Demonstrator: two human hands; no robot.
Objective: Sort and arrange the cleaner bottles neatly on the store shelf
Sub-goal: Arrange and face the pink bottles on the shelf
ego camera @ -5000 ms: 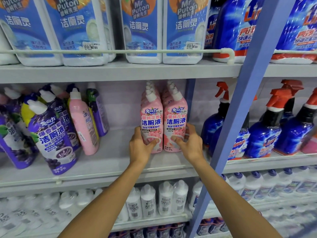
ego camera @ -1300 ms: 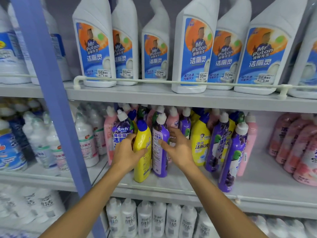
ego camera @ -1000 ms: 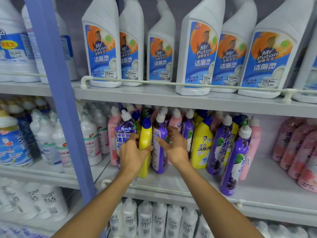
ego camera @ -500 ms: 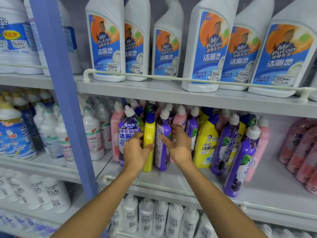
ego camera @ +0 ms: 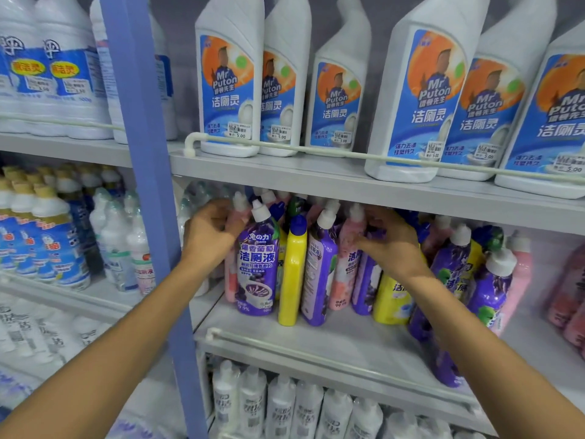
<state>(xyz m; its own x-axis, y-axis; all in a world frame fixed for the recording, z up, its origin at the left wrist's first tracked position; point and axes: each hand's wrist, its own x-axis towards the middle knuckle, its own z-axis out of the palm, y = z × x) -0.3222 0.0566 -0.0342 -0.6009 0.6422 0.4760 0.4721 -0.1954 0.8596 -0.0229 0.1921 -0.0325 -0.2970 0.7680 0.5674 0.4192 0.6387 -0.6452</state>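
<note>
Mixed cleaner bottles crowd the middle shelf (ego camera: pixel 319 339). At the front stand a purple bottle (ego camera: pixel 259 267), a yellow bottle (ego camera: pixel 292 274) and a second purple bottle (ego camera: pixel 317 274). My left hand (ego camera: pixel 207 232) reaches past the front purple bottle, fingers curled round the neck of a pink bottle (ego camera: pixel 230 282) behind it. My right hand (ego camera: pixel 391 243) grips another pink bottle (ego camera: pixel 343 280) near its shoulder, between thumb and fingers. Both hands are blurred. More purple bottles (ego camera: pixel 489 289) lean at the right beside another yellow bottle (ego camera: pixel 391 301).
A blue upright post (ego camera: pixel 142 153) divides the shelving just left of my left hand. Large white Mr Puton bottles (ego camera: pixel 229 90) fill the upper shelf behind a rail. Pink bottles (ego camera: pixel 566 296) stand far right, and white bottles (ego camera: pixel 278 407) are below.
Both hands left the yellow and purple front bottles and spread apart, up and back: left to the pink bottle at the left, right to the pink bottle further right. The camera moved closer.
</note>
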